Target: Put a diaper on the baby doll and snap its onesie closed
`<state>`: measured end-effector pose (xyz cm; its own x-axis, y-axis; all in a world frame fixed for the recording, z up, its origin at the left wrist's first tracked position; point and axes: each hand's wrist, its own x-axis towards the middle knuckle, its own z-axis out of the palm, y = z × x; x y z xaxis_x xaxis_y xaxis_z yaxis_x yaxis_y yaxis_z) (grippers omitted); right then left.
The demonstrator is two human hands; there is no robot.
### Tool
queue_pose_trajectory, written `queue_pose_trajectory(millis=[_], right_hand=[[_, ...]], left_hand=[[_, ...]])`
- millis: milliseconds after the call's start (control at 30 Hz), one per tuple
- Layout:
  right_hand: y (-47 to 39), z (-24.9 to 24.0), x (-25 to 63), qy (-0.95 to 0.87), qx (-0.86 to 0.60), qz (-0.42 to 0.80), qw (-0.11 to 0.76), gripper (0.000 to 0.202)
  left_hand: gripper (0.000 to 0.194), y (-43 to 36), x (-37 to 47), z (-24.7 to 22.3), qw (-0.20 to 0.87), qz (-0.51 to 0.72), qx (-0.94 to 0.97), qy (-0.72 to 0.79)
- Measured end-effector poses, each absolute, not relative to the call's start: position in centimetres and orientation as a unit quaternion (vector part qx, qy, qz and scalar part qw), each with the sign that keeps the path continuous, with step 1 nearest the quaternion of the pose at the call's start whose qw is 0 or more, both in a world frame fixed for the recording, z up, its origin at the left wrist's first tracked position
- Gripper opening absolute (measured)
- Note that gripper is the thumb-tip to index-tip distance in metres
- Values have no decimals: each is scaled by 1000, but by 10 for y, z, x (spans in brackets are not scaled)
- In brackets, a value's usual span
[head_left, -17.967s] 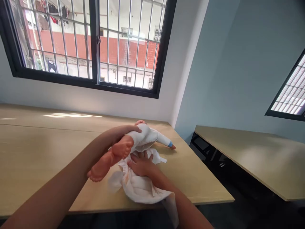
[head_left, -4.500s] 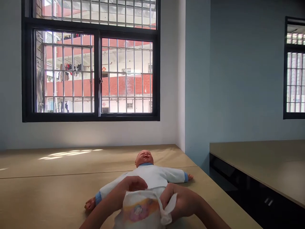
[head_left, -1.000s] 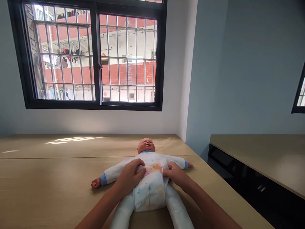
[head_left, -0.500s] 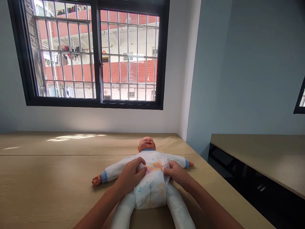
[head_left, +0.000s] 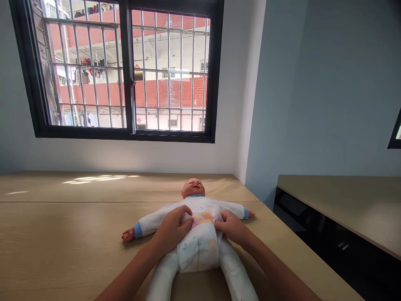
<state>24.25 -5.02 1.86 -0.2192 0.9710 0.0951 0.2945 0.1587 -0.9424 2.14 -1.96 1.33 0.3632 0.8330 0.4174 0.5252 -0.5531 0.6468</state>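
The broad, pale worktop (head_left: 62,242) has a smooth, faintly grained surface with a straight seam across it, and it reaches back to the wall below a dark-framed window (head_left: 172,136) with upright metal bars. On it, near the angled right-hand edge, a baby doll (head_left: 200,202) lies on its back, head towards the window, arms spread wide, legs apart and pointing towards the person. Its head looks like firm, slightly shiny rubber or plastic; its white clothing looks soft and napped. A white diaper (head_left: 198,246) wraps the doll's middle, rounded and padded below, thinner and creased at the waist, with a printed orange and pink band. The left hand (head_left: 173,225) and right hand (head_left: 232,226) each pinch an upper side of it between thumb and curled fingers. The step in hand looks like drawing the waist together evenly; a further move from this grip would call for matched, gentle tension, since the thin edge could slip or bunch. Smallest are the ribbed blue cuffs (head_left: 138,230) at the doll's wrists.
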Motion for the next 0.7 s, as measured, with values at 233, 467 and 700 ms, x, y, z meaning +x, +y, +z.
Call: queue_pose_trajectory(millis=[233,467,700], right_hand=[[-50,12,244,-718,-516,278,376,18],[-44,7,245,-665,-487,383,416,21],[-40,2,254,-526,-422,568,471,11]], left_hand=[[19,-20,22,14,208,362,801,428],[22,-14,20,9,233,360,796,427],[41,3,4,7,447,397,719,354]])
